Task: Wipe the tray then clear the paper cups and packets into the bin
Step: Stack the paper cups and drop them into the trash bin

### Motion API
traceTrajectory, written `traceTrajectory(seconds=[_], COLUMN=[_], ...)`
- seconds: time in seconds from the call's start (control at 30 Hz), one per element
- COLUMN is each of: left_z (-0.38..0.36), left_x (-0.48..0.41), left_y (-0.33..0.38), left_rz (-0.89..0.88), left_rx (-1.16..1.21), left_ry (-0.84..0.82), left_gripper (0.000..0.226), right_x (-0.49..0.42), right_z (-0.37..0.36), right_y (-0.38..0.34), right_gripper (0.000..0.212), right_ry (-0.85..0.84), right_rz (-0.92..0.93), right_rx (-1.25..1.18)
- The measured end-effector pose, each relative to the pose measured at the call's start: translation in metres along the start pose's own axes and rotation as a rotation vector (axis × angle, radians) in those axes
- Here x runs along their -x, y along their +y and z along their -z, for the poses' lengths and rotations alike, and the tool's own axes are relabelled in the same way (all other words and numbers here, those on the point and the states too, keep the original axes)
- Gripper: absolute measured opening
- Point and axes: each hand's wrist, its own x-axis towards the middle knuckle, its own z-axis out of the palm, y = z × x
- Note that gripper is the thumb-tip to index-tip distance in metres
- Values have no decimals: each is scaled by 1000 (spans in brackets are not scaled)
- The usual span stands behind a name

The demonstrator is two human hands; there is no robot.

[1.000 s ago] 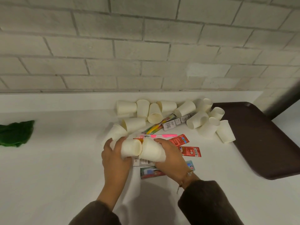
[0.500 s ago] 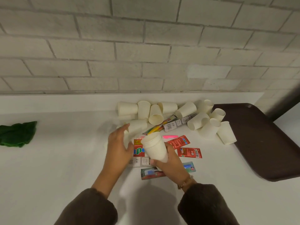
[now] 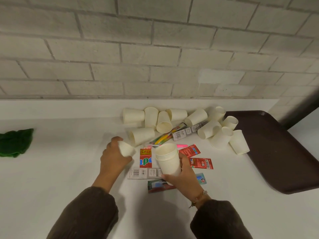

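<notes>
My right hand [image 3: 185, 178] grips a short stack of nested white paper cups [image 3: 168, 159], held upright over the packets. My left hand [image 3: 114, 156] is closed around a single paper cup [image 3: 126, 149] lying on its side, just left of the stack. Several more white cups [image 3: 164, 119] lie tipped over along the back of the white counter, some beside the dark brown tray [image 3: 279, 152] at the right. Red and coloured packets [image 3: 201, 163] and a grey barcode packet [image 3: 145, 173] are scattered flat under and around my hands. No bin is in view.
A crumpled green cloth [image 3: 15, 142] lies at the far left of the counter [image 3: 60, 169]. A grey brick wall [image 3: 155, 57] rises behind a low white ledge. The tray overhangs the counter's right edge.
My right hand has turned its cups from lying sideways to upright as a nested stack. My left hand moved up and left and closed on another cup from the counter.
</notes>
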Motion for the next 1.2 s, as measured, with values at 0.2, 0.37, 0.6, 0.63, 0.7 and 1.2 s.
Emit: traceTrajectory(seconds=[0.2, 0.37, 0.6, 0.63, 0.7, 1.2], left_z=[25, 34, 16, 14, 11, -26], left_x=[24, 45, 64, 65, 64, -12], left_y=[24, 54, 65, 65, 66, 46], left_rz=[118, -5, -88, -91, -112, 142], left_rx=[621, 918, 737, 706, 650, 383], left_ry=[150, 107, -234, -266, -354, -250], left_gripper=[58, 49, 39, 39, 38, 46], right_x=[1, 6, 5, 4, 3, -2], right_z=[-10, -22, -20, -20, -19, 6], right_y=[3, -3, -14, -14, -14, -3], right_gripper=[74, 77, 70, 70, 70, 78], right_ry=[-76, -140, -94, -75, -43, 141], right_rz=[-14, 19, 6, 9, 6, 41], right_rx=[65, 127, 43, 20, -32, -64])
